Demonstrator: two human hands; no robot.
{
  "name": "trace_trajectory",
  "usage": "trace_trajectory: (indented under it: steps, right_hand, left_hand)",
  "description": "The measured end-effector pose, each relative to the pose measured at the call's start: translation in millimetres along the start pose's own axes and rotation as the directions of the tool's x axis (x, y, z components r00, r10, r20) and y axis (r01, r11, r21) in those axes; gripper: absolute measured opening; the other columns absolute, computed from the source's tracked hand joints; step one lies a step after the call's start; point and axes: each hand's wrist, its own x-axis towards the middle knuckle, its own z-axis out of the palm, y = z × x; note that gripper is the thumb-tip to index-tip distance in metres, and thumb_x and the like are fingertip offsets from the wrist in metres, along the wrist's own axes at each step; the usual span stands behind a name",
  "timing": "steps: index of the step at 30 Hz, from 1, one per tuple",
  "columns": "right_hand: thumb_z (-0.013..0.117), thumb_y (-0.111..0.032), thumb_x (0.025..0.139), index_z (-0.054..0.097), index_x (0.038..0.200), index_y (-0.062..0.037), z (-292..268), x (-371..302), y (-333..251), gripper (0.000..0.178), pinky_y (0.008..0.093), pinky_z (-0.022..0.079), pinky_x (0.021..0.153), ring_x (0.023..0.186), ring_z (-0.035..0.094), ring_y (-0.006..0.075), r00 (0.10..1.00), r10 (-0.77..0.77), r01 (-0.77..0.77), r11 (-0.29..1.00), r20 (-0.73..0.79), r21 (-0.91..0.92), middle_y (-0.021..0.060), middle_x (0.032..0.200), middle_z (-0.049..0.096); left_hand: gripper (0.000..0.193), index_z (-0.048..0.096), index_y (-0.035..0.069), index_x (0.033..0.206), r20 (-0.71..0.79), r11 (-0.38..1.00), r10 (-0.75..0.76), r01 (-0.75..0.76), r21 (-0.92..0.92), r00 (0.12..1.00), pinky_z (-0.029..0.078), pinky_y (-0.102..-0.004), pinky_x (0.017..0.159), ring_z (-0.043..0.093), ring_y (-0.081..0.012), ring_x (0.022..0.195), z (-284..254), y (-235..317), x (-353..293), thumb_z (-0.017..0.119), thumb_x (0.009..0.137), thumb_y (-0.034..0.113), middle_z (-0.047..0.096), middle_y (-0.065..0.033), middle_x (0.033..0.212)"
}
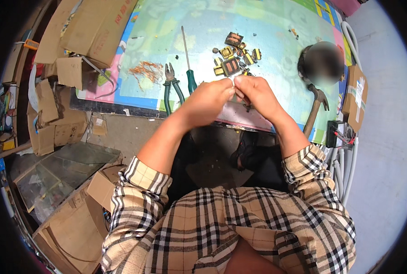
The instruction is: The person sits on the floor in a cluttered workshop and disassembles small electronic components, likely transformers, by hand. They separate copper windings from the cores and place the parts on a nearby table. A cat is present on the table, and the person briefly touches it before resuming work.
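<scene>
My left hand and my right hand meet over the table's near edge, thumbs and fingertips pinched together. Between them is something small and pale, too hidden to name. Just beyond the fingers lies a cluster of small transformers with dark cores, copper windings and yellow tape. Left of my left hand is a screwdriver with a green handle, its shaft pointing away from me. Beside it rest green-handled pliers, jaws pointing away. Farther left spreads a loose tangle of copper wire.
A claw hammer lies at the table's right side, below a round dark object that is partly blurred. Cardboard boxes stand at the left, and another box at the right edge. Glass panes lean low on the left.
</scene>
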Motion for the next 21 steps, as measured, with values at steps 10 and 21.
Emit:
trace_trajectory:
  steps: [10,21]
  right_hand:
    - [0.046,-0.032,0.096,0.056,0.09,-0.004,8.0,1.6,10.5,0.03,0.0301,0.041,0.056,0.057,0.052,0.0187,0.998,0.029,-0.031,0.999,-0.05,-0.035,0.0086,0.077,0.057]
    - [0.048,-0.029,0.097,0.059,0.077,-0.003,27.7,-27.9,-17.4,0.035,0.0273,0.039,0.051,0.054,0.051,0.0164,0.997,0.021,-0.022,1.0,-0.08,-0.009,0.0039,0.061,0.05]
  left_hand:
    - [0.013,0.053,0.001,0.085,-0.029,0.988,-0.14,0.138,-0.063,0.99,0.037,-0.0288,0.039,0.047,-0.015,0.041,5.9,-3.0,-5.8,0.051,0.092,0.012,0.048,-0.0019,0.052]
    - [0.02,0.054,0.002,0.087,0.052,0.991,-0.093,0.098,-0.09,0.994,0.035,-0.0303,0.041,0.05,-0.0156,0.043,-4.3,7.4,-17.9,0.051,0.095,0.02,0.05,-0.0081,0.052]
